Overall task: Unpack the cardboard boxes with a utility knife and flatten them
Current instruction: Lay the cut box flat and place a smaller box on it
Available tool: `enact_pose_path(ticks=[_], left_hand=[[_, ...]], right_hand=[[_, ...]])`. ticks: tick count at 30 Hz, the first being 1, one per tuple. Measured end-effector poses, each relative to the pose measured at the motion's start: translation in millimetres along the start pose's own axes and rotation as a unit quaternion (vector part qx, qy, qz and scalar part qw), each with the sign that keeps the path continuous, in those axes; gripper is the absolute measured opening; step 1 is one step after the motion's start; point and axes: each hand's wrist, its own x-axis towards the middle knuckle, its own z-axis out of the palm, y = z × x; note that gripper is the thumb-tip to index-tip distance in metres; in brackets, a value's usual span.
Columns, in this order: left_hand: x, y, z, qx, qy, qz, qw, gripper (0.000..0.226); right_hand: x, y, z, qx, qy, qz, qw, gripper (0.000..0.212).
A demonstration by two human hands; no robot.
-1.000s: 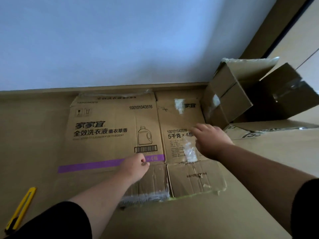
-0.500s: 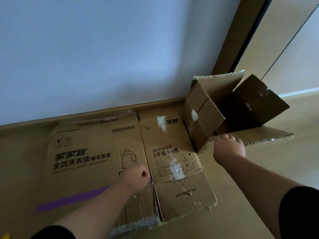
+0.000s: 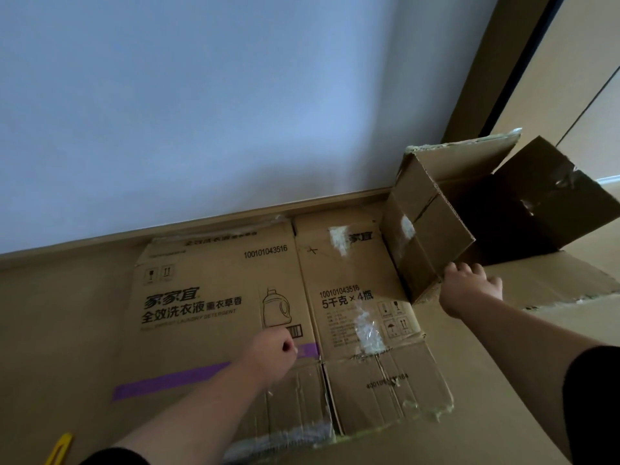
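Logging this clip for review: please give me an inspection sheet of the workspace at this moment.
Surface: tan floor, a baseboard along the wall.
Job's things: flattened detergent box lies flat by the wall; open cardboard box stands to its right, flaps spread; yellow utility knife on the floor at the bottom left, partly cut off by the frame.
Clutter: tape scraps on the cardboard.
Grippers: left hand rests as a fist on the flattened box; right hand is at the open box's lower flap edge, grip unclear.
Cables: nothing seen.
Surroundings: pale wall, door frame at right.
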Motion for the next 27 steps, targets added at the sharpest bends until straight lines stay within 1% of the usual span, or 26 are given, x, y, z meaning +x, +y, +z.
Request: enact_pose_path(ticks=[4,8,10,12,15,17,20,23,27], left_hand=[[-6,-4,1,-0.002,0.004,0.000,1.000,0.009],[-10,-6,4,-0.017,-0.006,0.010,1.000,0.011],[-11,-7,5,-0.023,-0.003,0.017,1.000,0.011],[-13,-6,5,-0.020,0.001,0.024,1.000,0.012],[-12,-4,4,-0.016,-0.005,0.027,0.999,0.012],[-11,-1,5,-0.019,-0.004,0.024,1.000,0.012],[-8,3,5,-0.031,0.003,0.028,0.999,0.011],[-5,8,6,-0.035,0.003,0.028,0.999,0.011],[1,17,7,-0.042,0.004,0.033,0.999,0.013]], right_hand=[[12,1,6,0.061,-0.004,-0.003,0.998,0.049],[11,-2,1,0.146,0.024,0.044,0.988,0.044],[11,-4,-3,0.170,0.038,0.052,0.983,0.043],[12,-3,-6,0.179,0.049,0.047,0.982,0.038],[12,-2,-3,0.176,0.096,0.012,0.980,0.026],[9,-3,-4,0.176,0.138,0.001,0.975,0.023],[5,-4,-19,0.159,0.202,-0.024,0.966,0.023],[-3,1,-43,0.150,0.274,-0.047,0.949,0.025],[-23,5,-74,0.176,0.321,-0.067,0.928,0.024]])
